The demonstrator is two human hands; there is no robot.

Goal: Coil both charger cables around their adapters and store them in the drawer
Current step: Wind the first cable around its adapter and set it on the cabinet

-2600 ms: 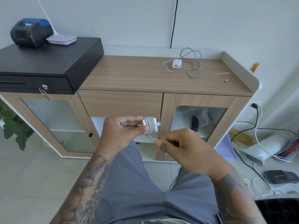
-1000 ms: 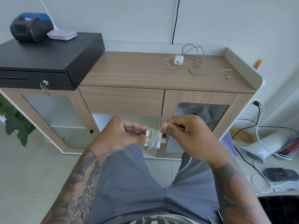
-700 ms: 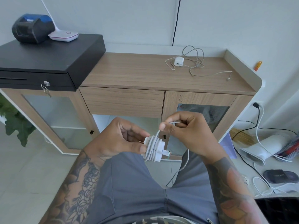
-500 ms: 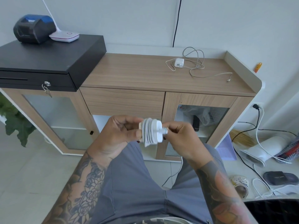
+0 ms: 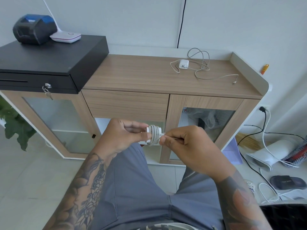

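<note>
My left hand [image 5: 122, 136] grips a white charger adapter [image 5: 153, 134] with its cable wound tightly round it, held in front of the cabinet. My right hand [image 5: 187, 146] pinches the cable's loose end right beside the coil. A second white adapter [image 5: 183, 64] lies on the wooden cabinet top [image 5: 132, 75], its cable [image 5: 204, 70] spread in loose loops to the right. The wooden drawer [image 5: 126, 103] below the top is closed.
A black cash drawer [image 5: 49, 62] with a key sits at the left, bearing a small printer [image 5: 34, 28] and a white device [image 5: 66, 37]. Glass doors flank the drawer. Cables, a white appliance [image 5: 269, 153] and a slipper [image 5: 287, 181] lie on the floor at right.
More cable has gone onto the adapter; the hanging slack is gone and my right hand has come close to the coil with the short end.
</note>
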